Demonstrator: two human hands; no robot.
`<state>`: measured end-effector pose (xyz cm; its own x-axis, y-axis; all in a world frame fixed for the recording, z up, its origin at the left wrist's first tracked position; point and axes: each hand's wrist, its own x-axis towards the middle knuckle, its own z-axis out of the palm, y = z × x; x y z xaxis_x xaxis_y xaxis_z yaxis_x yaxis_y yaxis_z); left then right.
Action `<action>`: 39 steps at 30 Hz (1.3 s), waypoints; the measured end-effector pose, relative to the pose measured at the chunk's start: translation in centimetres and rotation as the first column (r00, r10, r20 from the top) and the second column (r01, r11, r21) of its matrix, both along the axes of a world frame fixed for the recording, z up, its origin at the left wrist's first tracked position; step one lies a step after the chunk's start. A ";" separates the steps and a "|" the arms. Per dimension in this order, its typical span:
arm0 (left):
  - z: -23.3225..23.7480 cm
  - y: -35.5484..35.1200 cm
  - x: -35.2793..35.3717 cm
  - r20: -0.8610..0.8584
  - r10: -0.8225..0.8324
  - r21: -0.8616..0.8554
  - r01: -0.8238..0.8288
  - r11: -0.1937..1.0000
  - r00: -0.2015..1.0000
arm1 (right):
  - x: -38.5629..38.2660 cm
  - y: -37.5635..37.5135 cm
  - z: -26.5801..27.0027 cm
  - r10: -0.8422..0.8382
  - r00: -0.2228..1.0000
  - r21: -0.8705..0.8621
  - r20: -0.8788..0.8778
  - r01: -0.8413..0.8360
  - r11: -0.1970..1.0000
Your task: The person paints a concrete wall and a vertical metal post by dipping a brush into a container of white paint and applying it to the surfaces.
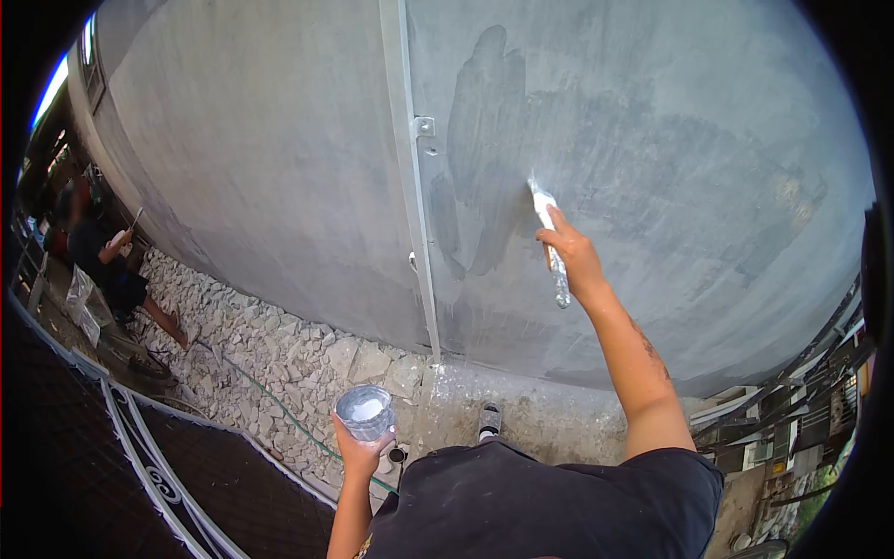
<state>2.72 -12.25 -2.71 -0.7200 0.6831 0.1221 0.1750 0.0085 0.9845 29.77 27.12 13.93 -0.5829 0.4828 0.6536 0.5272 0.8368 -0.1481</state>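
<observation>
Up high, right hand (570, 253) wraps its fingers around a paintbrush (549, 244), bristles touching the grey wall (670, 140) beside a darker wet patch (484, 140); left hand (358, 455) grips a small paint can (364, 412) from below, held low by the body; rubble (279, 349) lies beyond the can; another person (107, 265) crouches far left of it.

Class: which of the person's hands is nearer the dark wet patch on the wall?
Right. The right hand holds a brush at the edge of the patch; the left hand is far below, holding a cup.
</observation>
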 end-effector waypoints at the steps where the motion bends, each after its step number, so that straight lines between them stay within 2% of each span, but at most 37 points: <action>1: -0.1 0.1 0.1 0.008 0.015 0.001 -0.015 1.000 1.000 | 0.0 -0.3 1.1 -0.025 0.991 0.107 -0.132 0.039 0.993; 4: -0.2 0.5 0.8 0.079 0.023 0.099 -0.031 0.995 0.997 | 0.5 -2.9 -0.1 -0.024 0.991 0.201 -0.133 0.051 0.978; 6: -0.5 0.0 1.6 0.073 0.021 0.108 -0.029 0.994 0.997 | 1.7 -4.5 -3.9 0.018 0.998 -0.101 -0.060 -0.024 0.995; 8: -1.4 -0.9 1.9 0.070 0.025 0.094 -0.032 0.995 0.997 | 2.5 -6.5 -8.9 0.059 0.986 -0.416 -0.158 -0.120 0.901; 10: -1.7 -1.2 1.9 0.093 0.040 0.079 -0.047 0.996 0.995 | 3.2 -9.1 -14.3 -0.105 0.945 -0.668 -0.310 -0.138 0.731; 12: -2.3 -1.1 0.9 0.096 0.034 0.061 -0.040 0.997 0.995 | 4.4 -11.5 -17.9 -0.187 0.930 -0.764 -0.316 -0.133 0.632; 13: -3.2 -1.5 0.3 0.015 0.068 0.062 -0.069 0.996 0.998 | 4.9 -12.4 -18.7 -0.197 0.926 -0.768 -0.322 -0.134 0.627; 14: -3.9 -1.5 -0.3 -0.066 0.102 0.073 -0.098 0.993 0.993 | 5.5 -12.9 -19.1 -0.207 0.928 -0.819 -0.309 -0.149 0.554; 15: -3.7 -1.2 -0.5 -0.065 0.102 0.076 -0.097 0.992 0.993 | 6.3 -12.9 -19.1 -0.207 0.935 -0.862 -0.287 -0.159 0.481; 16: -3.4 -0.7 -0.4 0.036 0.129 0.112 -0.132 0.985 0.991 | 6.7 -12.8 -19.0 -0.270 0.893 -0.893 -0.359 -0.245 0.377; 17: -3.1 -0.5 -0.9 0.127 0.152 0.139 -0.170 0.976 0.980 | 7.1 -12.8 -19.1 -0.265 0.894 -0.894 -0.362 -0.252 0.370; 18: -3.3 -0.4 -1.6 -0.015 0.180 0.075 -0.179 0.981 0.984 | 7.1 -12.5 -18.6 -0.355 0.841 -0.898 -0.408 -0.299 0.323; 19: -3.6 -0.4 -2.3 -0.019 0.199 0.076 -0.197 0.977 0.980 | 6.7 -12.0 -18.2 -0.442 0.782 -0.895 -0.441 -0.346 0.280; 22: -2.7 0.9 -2.8 -0.110 0.162 0.012 -0.162 0.987 0.981 | 6.4 -11.1 -17.6 -0.486 0.723 -0.871 -0.491 -0.411 0.269; 24: -1.4 1.7 -2.4 -0.070 0.141 0.050 -0.138 0.989 0.988 | 6.8 -11.3 -17.4 -0.537 0.678 -0.864 -0.501 -0.430 0.263; 25: -1.2 2.3 -2.4 -0.026 0.143 0.082 -0.141 0.987 0.989 | 6.8 -11.3 -17.2 -0.519 0.697 -0.868 -0.494 -0.433 0.244; 26: -2.2 2.7 -3.0 -0.074 0.151 0.092 -0.144 0.985 0.986 | 7.0 -11.1 -16.9 -0.498 0.716 -0.870 -0.489 -0.438 0.225; 30: 1.0 4.4 -2.8 -0.055 0.082 0.160 -0.072 0.984 0.995 | 7.6 -10.3 -14.9 -0.444 0.732 -0.856 -0.516 -0.426 0.293; 32: 0.9 4.5 -3.7 -0.185 0.085 0.076 -0.072 0.994 0.979 | 8.3 -9.6 -13.9 -0.450 0.716 -0.845 -0.534 -0.434 0.312; 35: 1.9 5.4 -4.0 -0.170 0.059 0.070 -0.048 0.996 0.984 | 8.5 -8.2 -12.6 -0.426 0.712 -0.827 -0.557 -0.432 0.360; 36: 2.0 5.7 -4.1 -0.164 0.066 0.078 -0.054 0.996 0.984 | 8.6 -7.8 -11.6 -0.233 0.867 -0.790 -0.441 -0.251 0.560; 37: 2.2 6.0 -4.3 -0.164 0.048 0.098 -0.032 0.995 0.985 | 8.4 -7.1 -10.8 -0.071 0.967 -0.654 -0.243 -0.109 0.749; 38: 2.2 6.2 -4.5 -0.165 0.023 0.115 -0.004 0.993 0.986 | 8.3 -6.1 -10.6 0.045 0.977 -0.548 -0.211 -0.156 0.822; 39: 1.8 6.1 -4.6 -0.163 0.022 0.114 -0.003 0.994 0.986 | 7.9 -5.4 -10.0 0.044 0.977 -0.549 -0.208 -0.154 0.821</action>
